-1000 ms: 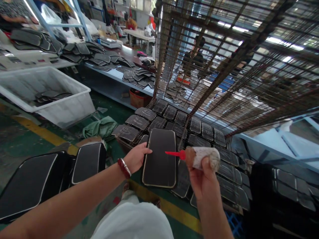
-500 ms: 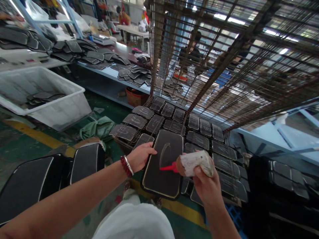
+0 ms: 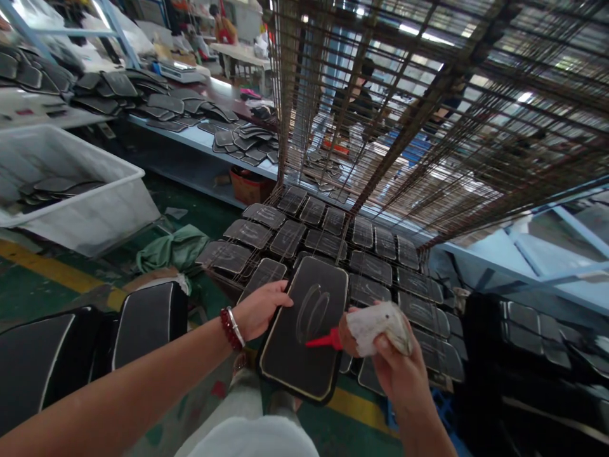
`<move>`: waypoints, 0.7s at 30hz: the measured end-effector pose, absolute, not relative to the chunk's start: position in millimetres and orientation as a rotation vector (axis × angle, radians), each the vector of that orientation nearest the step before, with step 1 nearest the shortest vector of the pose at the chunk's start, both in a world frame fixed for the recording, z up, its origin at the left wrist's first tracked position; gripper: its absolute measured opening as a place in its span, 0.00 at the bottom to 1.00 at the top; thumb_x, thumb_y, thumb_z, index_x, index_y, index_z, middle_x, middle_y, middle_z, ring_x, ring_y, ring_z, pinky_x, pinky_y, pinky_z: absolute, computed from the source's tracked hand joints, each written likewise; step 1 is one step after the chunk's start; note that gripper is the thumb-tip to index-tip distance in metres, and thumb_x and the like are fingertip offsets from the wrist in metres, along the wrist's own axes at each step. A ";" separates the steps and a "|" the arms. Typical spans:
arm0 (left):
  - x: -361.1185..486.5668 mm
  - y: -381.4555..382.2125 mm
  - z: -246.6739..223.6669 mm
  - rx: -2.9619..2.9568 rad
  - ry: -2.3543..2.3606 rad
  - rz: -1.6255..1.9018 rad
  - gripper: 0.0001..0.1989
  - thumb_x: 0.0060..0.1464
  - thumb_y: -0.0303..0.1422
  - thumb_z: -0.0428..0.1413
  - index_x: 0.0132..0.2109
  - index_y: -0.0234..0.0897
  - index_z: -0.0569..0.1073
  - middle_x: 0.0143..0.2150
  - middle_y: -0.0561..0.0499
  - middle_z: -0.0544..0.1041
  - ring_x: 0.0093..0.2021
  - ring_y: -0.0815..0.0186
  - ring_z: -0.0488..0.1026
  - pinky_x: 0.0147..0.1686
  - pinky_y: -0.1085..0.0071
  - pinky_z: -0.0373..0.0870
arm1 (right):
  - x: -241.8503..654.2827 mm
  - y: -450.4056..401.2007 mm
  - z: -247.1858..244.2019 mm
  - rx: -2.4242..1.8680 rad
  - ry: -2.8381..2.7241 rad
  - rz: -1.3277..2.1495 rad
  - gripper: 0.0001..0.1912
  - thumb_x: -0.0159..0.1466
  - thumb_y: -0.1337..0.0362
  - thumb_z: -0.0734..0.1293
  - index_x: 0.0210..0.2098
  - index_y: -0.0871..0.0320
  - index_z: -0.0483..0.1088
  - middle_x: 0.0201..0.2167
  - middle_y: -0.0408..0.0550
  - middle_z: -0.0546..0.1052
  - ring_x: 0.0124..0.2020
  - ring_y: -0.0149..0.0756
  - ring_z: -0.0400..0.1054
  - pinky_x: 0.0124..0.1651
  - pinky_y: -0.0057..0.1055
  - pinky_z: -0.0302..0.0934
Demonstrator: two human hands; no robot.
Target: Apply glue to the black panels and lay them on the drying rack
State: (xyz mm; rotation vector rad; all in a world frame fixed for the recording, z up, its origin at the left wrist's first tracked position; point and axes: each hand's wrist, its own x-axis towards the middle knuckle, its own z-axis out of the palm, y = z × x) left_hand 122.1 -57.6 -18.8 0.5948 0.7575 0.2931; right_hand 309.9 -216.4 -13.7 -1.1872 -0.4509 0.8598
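Note:
A dark rounded panel (image 3: 290,362) with a pale edge line is gripped at its upper left edge by my left hand (image 3: 264,308), which has a red bead bracelet and a silver bangle at the wrist. My right hand (image 3: 394,355) is wrapped round a whitish bottle (image 3: 371,325). The bottle's red nozzle (image 3: 323,341) points left, its tip at the panel's face. Looping glossy lines show on the panel above the tip. Under and beyond the panel, several similar dark panels (image 3: 371,266) with glossy marks lie in rows on a wire rack.
Wire mesh (image 3: 399,127) rises over the rack. At left are a white bin (image 3: 95,219) with dark pieces, a green cloth (image 3: 174,249) and stacked dark panels (image 3: 145,317). A bench (image 3: 200,139) holds many pieces. A person (image 3: 354,98) is behind the mesh.
The glossy line has grown from one curve into several loops. The panel and both hands sit slightly lower in view, and the surroundings have shifted left.

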 end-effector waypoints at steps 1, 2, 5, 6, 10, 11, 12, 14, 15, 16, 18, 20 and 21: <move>121.6 -56.5 -19.5 0.600 0.751 0.282 0.17 0.39 0.18 0.55 0.40 0.32 0.73 0.33 0.45 0.80 0.31 0.58 0.79 0.32 0.64 0.77 | 312.3 -216.5 -13.8 -1.191 -0.437 0.817 0.28 0.52 0.61 0.75 0.51 0.53 0.67 0.41 0.54 0.79 0.45 0.48 0.73 0.49 0.49 0.67; 120.7 -54.9 -20.0 0.604 0.741 0.269 0.17 0.39 0.18 0.55 0.40 0.32 0.73 0.33 0.45 0.80 0.31 0.58 0.79 0.32 0.64 0.76 | 314.8 -215.6 -13.6 -1.192 -0.424 0.743 0.28 0.52 0.62 0.75 0.52 0.53 0.67 0.41 0.53 0.79 0.44 0.46 0.73 0.48 0.47 0.67; 116.4 -46.1 -21.7 0.615 0.717 0.235 0.16 0.40 0.18 0.55 0.40 0.31 0.74 0.32 0.44 0.80 0.31 0.58 0.79 0.32 0.64 0.76 | 316.3 -211.7 -14.8 -1.182 -0.397 0.550 0.29 0.51 0.63 0.76 0.51 0.52 0.68 0.41 0.50 0.79 0.43 0.43 0.74 0.47 0.43 0.68; 114.7 -41.5 -23.3 0.619 0.720 0.234 0.16 0.40 0.18 0.55 0.40 0.31 0.74 0.32 0.44 0.80 0.30 0.58 0.78 0.32 0.64 0.76 | 313.2 -211.2 -16.6 -1.184 -0.382 0.570 0.30 0.49 0.64 0.77 0.51 0.52 0.68 0.40 0.50 0.79 0.43 0.43 0.74 0.46 0.42 0.69; 109.9 -17.7 -41.3 0.616 0.760 0.289 0.16 0.42 0.19 0.54 0.40 0.32 0.73 0.33 0.44 0.80 0.32 0.56 0.79 0.32 0.62 0.77 | 293.3 -210.5 -29.1 -1.124 -0.106 0.877 0.26 0.49 0.62 0.78 0.46 0.57 0.72 0.39 0.52 0.79 0.39 0.43 0.74 0.39 0.36 0.71; 109.9 -11.6 -49.0 0.611 0.766 0.305 0.15 0.42 0.19 0.54 0.41 0.32 0.72 0.33 0.44 0.80 0.32 0.56 0.79 0.33 0.62 0.77 | 291.1 -210.4 -32.0 -1.057 0.020 0.889 0.24 0.50 0.61 0.77 0.45 0.57 0.72 0.39 0.51 0.79 0.40 0.42 0.74 0.38 0.34 0.71; 110.6 -5.9 -57.7 0.606 0.772 0.311 0.15 0.43 0.19 0.55 0.41 0.32 0.72 0.33 0.44 0.80 0.33 0.56 0.79 0.34 0.61 0.77 | 291.3 -211.5 -34.2 -0.974 0.139 0.863 0.23 0.51 0.61 0.77 0.45 0.56 0.72 0.41 0.50 0.79 0.41 0.41 0.74 0.36 0.31 0.70; 114.3 2.7 -76.3 0.598 0.792 0.307 0.14 0.45 0.19 0.55 0.41 0.33 0.71 0.33 0.44 0.80 0.32 0.56 0.79 0.34 0.60 0.77 | 298.5 -220.7 -38.0 -0.818 0.311 0.754 0.22 0.51 0.61 0.77 0.44 0.55 0.72 0.43 0.48 0.79 0.43 0.40 0.74 0.32 0.27 0.69; 117.3 5.2 -85.3 0.595 0.807 0.298 0.14 0.46 0.19 0.55 0.41 0.33 0.71 0.33 0.44 0.80 0.32 0.56 0.79 0.34 0.60 0.77 | 304.2 -230.4 -40.5 -0.768 0.357 0.694 0.23 0.50 0.61 0.77 0.44 0.55 0.72 0.44 0.48 0.78 0.43 0.39 0.74 0.30 0.26 0.68; 121.2 6.6 -93.7 0.595 0.824 0.283 0.13 0.46 0.19 0.54 0.41 0.34 0.70 0.32 0.44 0.80 0.31 0.56 0.79 0.33 0.60 0.77 | 310.4 -243.6 -44.2 -0.748 0.392 0.644 0.24 0.48 0.61 0.78 0.44 0.55 0.72 0.44 0.48 0.78 0.42 0.40 0.74 0.28 0.26 0.67; 132.0 6.2 -107.9 0.604 0.840 0.251 0.13 0.47 0.18 0.54 0.41 0.34 0.69 0.32 0.45 0.80 0.31 0.56 0.79 0.32 0.60 0.77 | 321.3 -278.5 -56.0 -0.767 0.441 0.548 0.27 0.46 0.61 0.79 0.44 0.54 0.72 0.43 0.47 0.79 0.40 0.41 0.75 0.28 0.28 0.68; 147.8 2.9 -118.4 0.620 0.845 0.231 0.13 0.47 0.18 0.53 0.40 0.34 0.69 0.31 0.45 0.79 0.30 0.57 0.79 0.32 0.60 0.77 | 328.2 -317.7 -71.6 -0.828 0.488 0.487 0.28 0.44 0.59 0.79 0.44 0.51 0.72 0.41 0.46 0.79 0.40 0.43 0.75 0.28 0.32 0.70; 157.7 0.7 -122.4 0.628 0.846 0.228 0.13 0.47 0.17 0.53 0.40 0.34 0.69 0.30 0.46 0.79 0.30 0.57 0.79 0.32 0.61 0.77 | 330.0 -335.9 -79.1 -0.867 0.510 0.476 0.28 0.43 0.57 0.79 0.43 0.51 0.72 0.41 0.47 0.79 0.40 0.45 0.75 0.27 0.33 0.70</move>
